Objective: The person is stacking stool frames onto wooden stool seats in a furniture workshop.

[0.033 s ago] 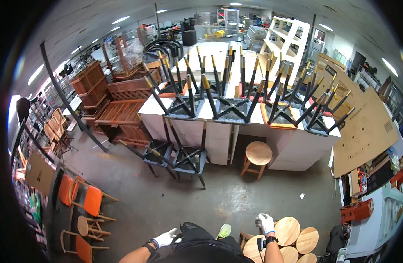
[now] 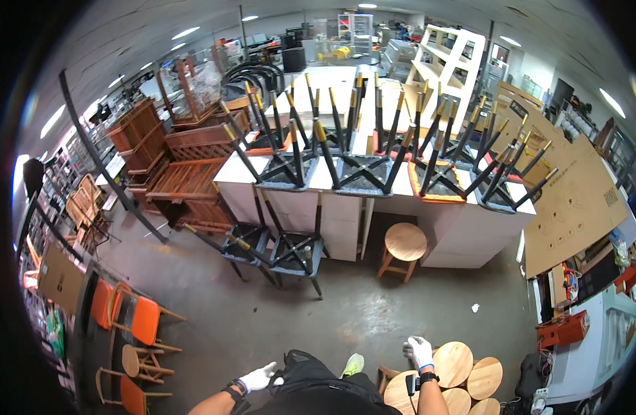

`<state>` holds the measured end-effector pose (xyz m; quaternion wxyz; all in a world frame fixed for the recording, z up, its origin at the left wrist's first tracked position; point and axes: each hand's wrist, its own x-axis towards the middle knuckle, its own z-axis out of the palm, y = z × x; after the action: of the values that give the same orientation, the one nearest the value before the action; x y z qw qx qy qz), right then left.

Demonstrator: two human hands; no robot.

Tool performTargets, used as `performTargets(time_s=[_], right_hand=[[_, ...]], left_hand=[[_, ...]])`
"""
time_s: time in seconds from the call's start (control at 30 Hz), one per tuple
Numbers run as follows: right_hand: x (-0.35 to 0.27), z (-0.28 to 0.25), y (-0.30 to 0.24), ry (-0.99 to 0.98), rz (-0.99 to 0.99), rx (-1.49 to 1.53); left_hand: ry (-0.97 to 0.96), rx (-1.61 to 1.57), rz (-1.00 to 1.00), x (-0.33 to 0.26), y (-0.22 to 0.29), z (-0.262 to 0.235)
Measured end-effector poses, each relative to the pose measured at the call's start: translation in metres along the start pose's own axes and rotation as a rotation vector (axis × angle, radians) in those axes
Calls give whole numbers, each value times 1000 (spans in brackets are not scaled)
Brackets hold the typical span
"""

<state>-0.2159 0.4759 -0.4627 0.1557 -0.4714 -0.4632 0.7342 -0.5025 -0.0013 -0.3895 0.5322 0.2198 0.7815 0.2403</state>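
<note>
At lower right, gloved right hand [image 2: 420, 351] rests open-palmed on a round wooden stool [image 2: 453, 364]; gloved left hand [image 2: 258, 377] loosely open, empty, beside dark trousers [image 2: 311, 382]

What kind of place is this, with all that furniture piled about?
Probably a furniture warehouse or workshop. Black-legged chairs lie upturned on white cabinets, brown slatted wooden frames are stacked at the left, and round-topped wooden stools cluster by the person's white-gloved right hand.
</note>
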Motion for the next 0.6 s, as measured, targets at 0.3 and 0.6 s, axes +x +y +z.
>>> performTargets(time_s=[0.3, 0.6], right_hand=[[-41, -51, 124, 306, 552, -197], [-76, 23, 112, 323, 158, -455]], left_hand=[[-129, 93, 243, 73, 75, -78], [-38, 219, 245, 191, -26, -146]])
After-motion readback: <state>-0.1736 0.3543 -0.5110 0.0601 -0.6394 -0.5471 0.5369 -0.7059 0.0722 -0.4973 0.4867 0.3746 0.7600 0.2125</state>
